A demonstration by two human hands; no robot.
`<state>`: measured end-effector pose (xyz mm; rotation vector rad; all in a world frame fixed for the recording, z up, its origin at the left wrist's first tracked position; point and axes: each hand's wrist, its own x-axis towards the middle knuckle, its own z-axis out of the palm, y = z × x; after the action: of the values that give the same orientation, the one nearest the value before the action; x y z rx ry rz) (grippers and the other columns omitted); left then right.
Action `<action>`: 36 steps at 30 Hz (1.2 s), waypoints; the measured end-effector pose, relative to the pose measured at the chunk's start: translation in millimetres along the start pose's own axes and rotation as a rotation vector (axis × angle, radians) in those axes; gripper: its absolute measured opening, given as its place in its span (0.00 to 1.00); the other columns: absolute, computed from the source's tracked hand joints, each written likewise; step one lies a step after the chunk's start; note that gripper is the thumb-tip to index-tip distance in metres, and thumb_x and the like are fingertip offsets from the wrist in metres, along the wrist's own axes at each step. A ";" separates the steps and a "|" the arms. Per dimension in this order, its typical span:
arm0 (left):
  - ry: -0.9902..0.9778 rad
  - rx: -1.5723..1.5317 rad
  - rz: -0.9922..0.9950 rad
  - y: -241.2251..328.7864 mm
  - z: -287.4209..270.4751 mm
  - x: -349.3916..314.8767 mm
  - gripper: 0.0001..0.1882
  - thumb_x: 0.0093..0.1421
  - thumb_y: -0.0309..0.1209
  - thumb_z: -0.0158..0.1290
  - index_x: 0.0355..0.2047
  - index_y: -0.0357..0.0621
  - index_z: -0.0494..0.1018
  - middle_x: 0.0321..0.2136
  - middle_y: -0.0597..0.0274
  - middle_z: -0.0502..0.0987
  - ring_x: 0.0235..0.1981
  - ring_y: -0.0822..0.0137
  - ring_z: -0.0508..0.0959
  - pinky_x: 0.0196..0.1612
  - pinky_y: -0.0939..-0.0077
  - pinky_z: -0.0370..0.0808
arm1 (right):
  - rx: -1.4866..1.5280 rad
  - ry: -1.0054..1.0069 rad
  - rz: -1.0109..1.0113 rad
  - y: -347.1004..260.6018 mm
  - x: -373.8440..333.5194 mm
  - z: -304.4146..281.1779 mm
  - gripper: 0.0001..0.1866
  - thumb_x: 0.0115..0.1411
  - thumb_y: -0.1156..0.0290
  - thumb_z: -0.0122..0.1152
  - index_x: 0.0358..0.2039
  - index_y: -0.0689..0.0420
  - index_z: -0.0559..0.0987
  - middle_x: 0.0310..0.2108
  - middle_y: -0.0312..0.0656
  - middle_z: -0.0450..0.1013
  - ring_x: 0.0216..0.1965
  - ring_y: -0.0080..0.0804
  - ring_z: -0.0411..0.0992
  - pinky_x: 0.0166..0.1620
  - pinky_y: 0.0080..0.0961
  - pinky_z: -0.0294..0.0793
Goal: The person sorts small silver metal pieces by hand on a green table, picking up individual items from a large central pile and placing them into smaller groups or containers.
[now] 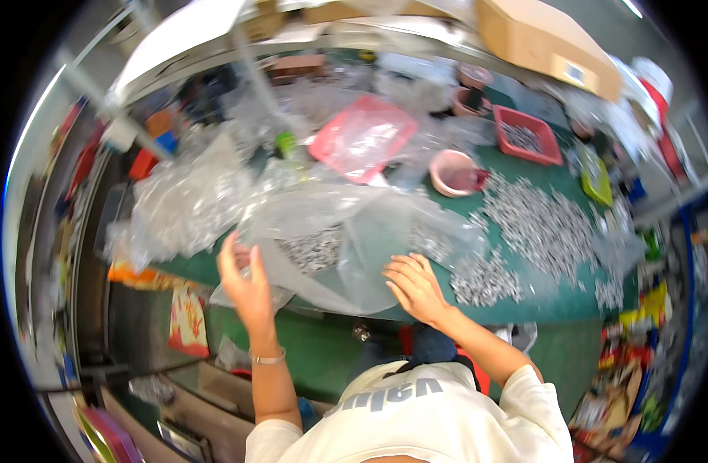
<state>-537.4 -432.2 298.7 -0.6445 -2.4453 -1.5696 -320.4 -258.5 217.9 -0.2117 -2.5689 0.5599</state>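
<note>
A large clear plastic bag [372, 251] lies spread over the near edge of the green table, with a heap of small grey metal parts [314, 248] showing through and beside its film. My left hand [244, 282] is at the bag's left edge, thumb and fingers spread apart. On the bag's right side rests my right hand [417, 287], its fingers slightly bent and apart over the film. To the right of this hand, a small pile of the same grey parts [487, 279] sits on the table.
A wide spread of grey parts [539, 224] covers the table's right side. Behind are a pink bowl [453, 173], a red basket [528, 135] holding parts, and a pink tray [363, 139] under film. Crumpled plastic bags [188, 201] heap at left. A shelf with cardboard boxes [551, 42] overhangs the back.
</note>
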 end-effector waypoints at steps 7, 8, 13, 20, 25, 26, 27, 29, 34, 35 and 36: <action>-0.221 -0.489 0.534 54.5 32.5 -114.2 0.10 0.50 0.18 0.50 0.35 0.35 0.72 0.36 0.51 0.71 0.32 0.62 0.73 0.36 0.69 0.72 | -0.054 0.419 0.729 37.1 -177.6 -0.6 0.29 0.45 0.68 0.65 0.47 0.62 0.67 0.46 0.51 0.66 0.50 0.49 0.62 0.53 0.38 0.59; -0.414 -0.473 0.597 58.8 51.0 -131.7 0.08 0.49 0.16 0.50 0.31 0.35 0.73 0.31 0.51 0.73 0.30 0.62 0.75 0.34 0.70 0.73 | -0.055 0.502 0.863 48.1 -208.6 5.0 0.33 0.44 0.66 0.67 0.50 0.63 0.65 0.47 0.53 0.64 0.51 0.50 0.61 0.54 0.38 0.58; -1.114 -0.506 0.117 10.3 184.4 -246.1 0.20 0.51 0.18 0.52 0.46 0.36 0.68 0.44 0.51 0.70 0.42 0.62 0.74 0.41 0.76 0.74 | -0.069 0.685 1.110 116.9 -282.4 -12.2 0.30 0.54 0.65 0.56 0.55 0.63 0.61 0.52 0.53 0.62 0.55 0.49 0.58 0.58 0.38 0.53; -1.052 0.189 0.404 -30.0 313.3 -323.1 0.57 0.41 0.48 0.63 0.59 0.29 0.41 0.51 0.28 0.57 0.56 0.32 0.52 0.60 0.47 0.46 | -0.190 0.673 1.076 213.1 -303.2 -18.1 0.27 0.58 0.61 0.48 0.57 0.59 0.62 0.56 0.53 0.59 0.59 0.50 0.54 0.60 0.39 0.49; -1.068 0.169 0.306 -12.6 336.9 -322.5 0.63 0.33 0.55 0.65 0.60 0.35 0.43 0.55 0.28 0.52 0.56 0.30 0.51 0.58 0.43 0.46 | -0.213 0.479 1.032 226.8 -296.0 -10.7 0.26 0.55 0.58 0.49 0.52 0.58 0.68 0.56 0.51 0.60 0.59 0.49 0.54 0.60 0.45 0.48; -1.025 0.099 0.329 -10.7 339.3 -320.9 0.62 0.33 0.55 0.65 0.60 0.36 0.43 0.55 0.29 0.53 0.55 0.31 0.52 0.58 0.43 0.46 | -0.206 0.500 1.026 227.4 -294.8 -10.2 0.25 0.55 0.58 0.49 0.51 0.58 0.69 0.56 0.52 0.60 0.58 0.49 0.55 0.60 0.44 0.48; -0.989 0.111 0.378 -7.6 340.0 -321.4 0.60 0.33 0.53 0.66 0.60 0.36 0.46 0.57 0.33 0.53 0.56 0.35 0.53 0.58 0.44 0.47 | -0.199 0.520 1.019 227.9 -294.1 -9.6 0.25 0.55 0.58 0.50 0.50 0.58 0.70 0.56 0.52 0.60 0.58 0.50 0.55 0.59 0.44 0.48; -0.963 0.080 0.375 -10.2 346.0 -323.5 0.58 0.34 0.50 0.67 0.59 0.36 0.48 0.57 0.35 0.52 0.57 0.37 0.54 0.58 0.46 0.47 | -0.214 0.552 1.011 227.0 -289.3 -8.7 0.22 0.55 0.57 0.50 0.45 0.58 0.73 0.55 0.51 0.59 0.55 0.51 0.58 0.58 0.43 0.50; -0.822 -0.142 0.283 -18.4 359.9 -331.6 0.49 0.34 0.36 0.68 0.56 0.35 0.56 0.56 0.38 0.56 0.56 0.42 0.58 0.57 0.51 0.54 | -0.187 0.556 0.996 218.3 -270.3 -10.4 0.22 0.51 0.57 0.52 0.42 0.58 0.74 0.52 0.49 0.62 0.53 0.49 0.58 0.55 0.41 0.52; -0.819 -0.175 0.278 -17.8 362.4 -332.0 0.48 0.35 0.34 0.68 0.56 0.34 0.56 0.55 0.39 0.58 0.56 0.43 0.59 0.57 0.53 0.55 | -0.157 0.541 0.964 214.2 -259.9 -10.9 0.22 0.50 0.58 0.54 0.43 0.58 0.73 0.52 0.49 0.63 0.53 0.48 0.58 0.56 0.41 0.52; -0.815 -0.208 0.273 -16.9 364.6 -332.6 0.47 0.36 0.32 0.67 0.55 0.33 0.56 0.54 0.40 0.59 0.55 0.45 0.60 0.57 0.55 0.56 | -0.127 0.526 0.932 212.1 -252.9 -8.8 0.23 0.49 0.58 0.55 0.43 0.58 0.73 0.51 0.49 0.63 0.53 0.48 0.58 0.56 0.41 0.52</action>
<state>-214.3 -200.1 6.1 -1.8778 -2.5013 -1.6703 -88.3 -126.8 23.5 -1.4262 -1.8745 0.5447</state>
